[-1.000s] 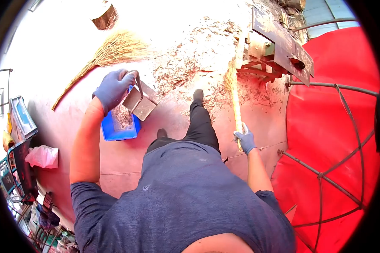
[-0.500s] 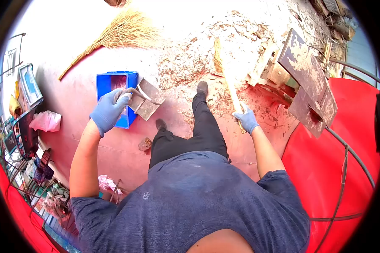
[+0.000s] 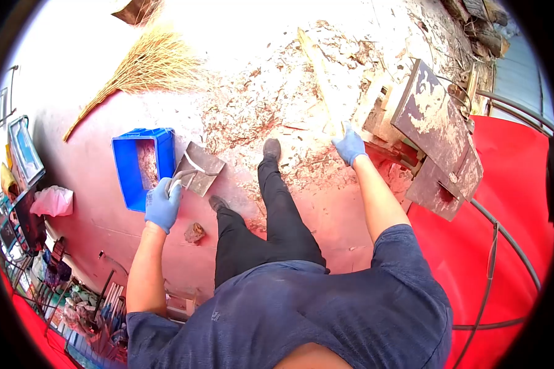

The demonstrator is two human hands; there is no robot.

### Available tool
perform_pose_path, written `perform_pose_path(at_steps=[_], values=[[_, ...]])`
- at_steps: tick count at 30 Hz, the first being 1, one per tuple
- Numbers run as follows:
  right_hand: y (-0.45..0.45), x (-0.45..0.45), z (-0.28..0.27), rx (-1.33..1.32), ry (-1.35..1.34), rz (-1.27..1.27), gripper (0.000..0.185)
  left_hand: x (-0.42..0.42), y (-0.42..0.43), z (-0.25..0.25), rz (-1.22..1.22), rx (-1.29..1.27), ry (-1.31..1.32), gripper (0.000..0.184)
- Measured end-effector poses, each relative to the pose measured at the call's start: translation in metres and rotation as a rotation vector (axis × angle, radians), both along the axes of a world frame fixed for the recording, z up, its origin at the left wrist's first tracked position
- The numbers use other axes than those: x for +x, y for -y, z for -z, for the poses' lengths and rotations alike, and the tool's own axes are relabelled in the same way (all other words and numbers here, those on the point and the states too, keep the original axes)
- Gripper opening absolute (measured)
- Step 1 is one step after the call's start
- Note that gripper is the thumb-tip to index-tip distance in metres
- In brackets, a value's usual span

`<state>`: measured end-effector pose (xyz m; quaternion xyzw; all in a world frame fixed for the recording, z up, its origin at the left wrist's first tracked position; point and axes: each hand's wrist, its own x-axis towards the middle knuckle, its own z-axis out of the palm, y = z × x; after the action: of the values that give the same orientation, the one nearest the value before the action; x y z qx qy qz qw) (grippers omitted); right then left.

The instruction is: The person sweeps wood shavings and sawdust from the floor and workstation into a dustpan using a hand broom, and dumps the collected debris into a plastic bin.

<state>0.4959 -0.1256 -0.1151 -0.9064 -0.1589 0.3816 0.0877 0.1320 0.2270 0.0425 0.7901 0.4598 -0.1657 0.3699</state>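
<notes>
My left hand (image 3: 162,206), in a blue glove, is closed round the curved handle of a metal dustpan (image 3: 200,167). Just left of the dustpan stands a blue bin (image 3: 126,169) with wood debris inside. My right hand (image 3: 351,145), also gloved, grips the lower end of a small hand broom (image 3: 319,71), which points up and away over the scattered chips (image 3: 252,101). The broom's far end looks washed out in the bright light.
A large twig broom (image 3: 148,64) lies at the upper left. A machine with a worn metal plate (image 3: 434,117) stands on the right, beside a red sheet (image 3: 505,203) and bars. A brown lump (image 3: 194,232) lies near my left leg.
The blue bin, at first under the dustpan, now shows beside it. My left hand has come lower with the dustpan. My right hand and the small broom have moved farther forward over the chips.
</notes>
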Motion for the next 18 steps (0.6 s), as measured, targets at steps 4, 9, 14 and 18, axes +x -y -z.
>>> perform_pose_path(at_steps=[4, 9, 14, 18], values=[[-0.074, 0.076, 0.046, -0.263, 0.133, -0.011, 0.067, 0.025, -0.001, 0.014, -0.121, -0.060, 0.187, 0.019], [-0.125, 0.175, 0.108, -0.324, 0.031, 0.256, 0.059, 0.048, -0.009, 0.010, -0.107, -0.054, 0.209, 0.019], [-0.122, 0.226, 0.180, -0.362, -0.009, 0.187, 0.053, 0.075, -0.016, 0.005, -0.354, -0.119, 0.227, 0.017], [-0.133, 0.200, 0.197, -0.262, -0.301, 0.186, 0.042, 0.073, -0.009, -0.004, -0.084, -0.041, 0.178, 0.016]])
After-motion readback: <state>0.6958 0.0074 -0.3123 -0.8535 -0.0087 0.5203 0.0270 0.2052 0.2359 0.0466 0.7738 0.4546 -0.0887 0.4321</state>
